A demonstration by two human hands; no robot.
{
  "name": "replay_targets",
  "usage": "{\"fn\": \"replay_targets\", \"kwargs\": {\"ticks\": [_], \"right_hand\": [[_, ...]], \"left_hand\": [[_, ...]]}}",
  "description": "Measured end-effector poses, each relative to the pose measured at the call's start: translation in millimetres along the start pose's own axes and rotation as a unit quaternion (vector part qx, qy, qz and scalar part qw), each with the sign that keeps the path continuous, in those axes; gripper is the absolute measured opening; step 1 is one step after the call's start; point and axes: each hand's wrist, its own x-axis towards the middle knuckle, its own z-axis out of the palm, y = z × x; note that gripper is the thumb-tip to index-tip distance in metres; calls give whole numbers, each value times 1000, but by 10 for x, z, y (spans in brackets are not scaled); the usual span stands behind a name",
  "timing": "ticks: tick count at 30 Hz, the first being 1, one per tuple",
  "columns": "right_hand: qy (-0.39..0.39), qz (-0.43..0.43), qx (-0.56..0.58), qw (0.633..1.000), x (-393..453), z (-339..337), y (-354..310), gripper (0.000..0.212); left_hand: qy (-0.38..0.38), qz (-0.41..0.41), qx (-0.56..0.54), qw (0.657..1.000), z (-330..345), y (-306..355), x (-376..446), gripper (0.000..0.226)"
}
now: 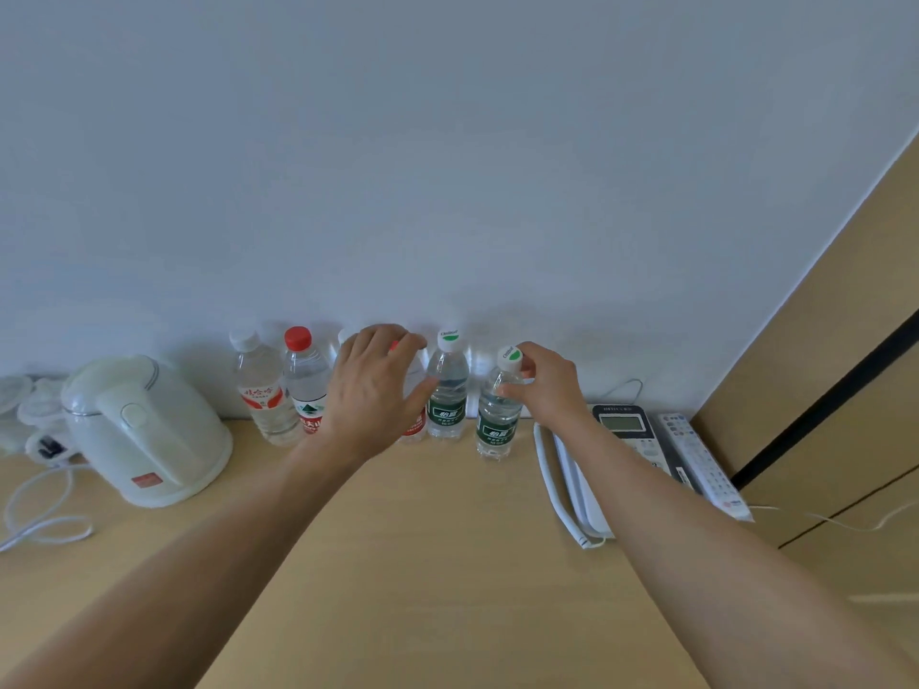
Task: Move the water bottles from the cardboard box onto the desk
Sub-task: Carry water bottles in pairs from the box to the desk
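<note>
**Setting the last bottles into the row along the wall**

The pale wood-grain tabletop (437, 564) fills the lower half of the frame, smooth and matte, meeting a plain white wall. At the left sits a rounded white plastic kettle (144, 430), glossy, with a cord trailing off the lower left edge. At the right lie a corded desk phone (626, 435) with its coiled white lead, and just beside it a long white remote (706, 464).

Across the middle stands the row of clear, ribbed plastic water bottles, all upright near the wall: a white-capped bottle (261, 395) with a red label, a red-capped bottle (304, 380) touching it, a partly hidden red-label bottle (413, 425) behind the left hand, then a green-label bottle (447, 385), and nearest the phone the end bottle (497, 410), slightly forward of the line. The cardboard box is out of view.

The step looks like placement and tidying. The left hand (373, 390) hovers spread over the middle of the row, fingers relaxed, gripping nothing that shows. The right hand (542, 385) pinches the end bottle at its neck, just under the white cap. Its grip would next need to loosen straight upward, so the light, narrow-based bottle does not tip against its neighbour.
</note>
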Motion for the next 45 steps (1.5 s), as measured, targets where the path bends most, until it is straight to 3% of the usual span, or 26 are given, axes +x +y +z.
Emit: {"fn": "replay_targets", "kwargs": {"ticks": [15, 30, 38, 45], "right_hand": [[0, -18, 1, 1000, 316, 123, -4, 40], [-26, -15, -46, 999, 283, 46, -166, 50], [-25, -25, -115, 993, 207, -80, -322, 65], [-42, -33, -240, 969, 14, -257, -400, 70]], "left_hand": [[-66, -47, 20, 997, 94, -223, -372, 40], [-75, -53, 43, 995, 144, -274, 17, 45], [-114, -55, 75, 989, 1, -334, 506, 49], [-149, -29, 91, 984, -50, -286, 658, 52]]}}
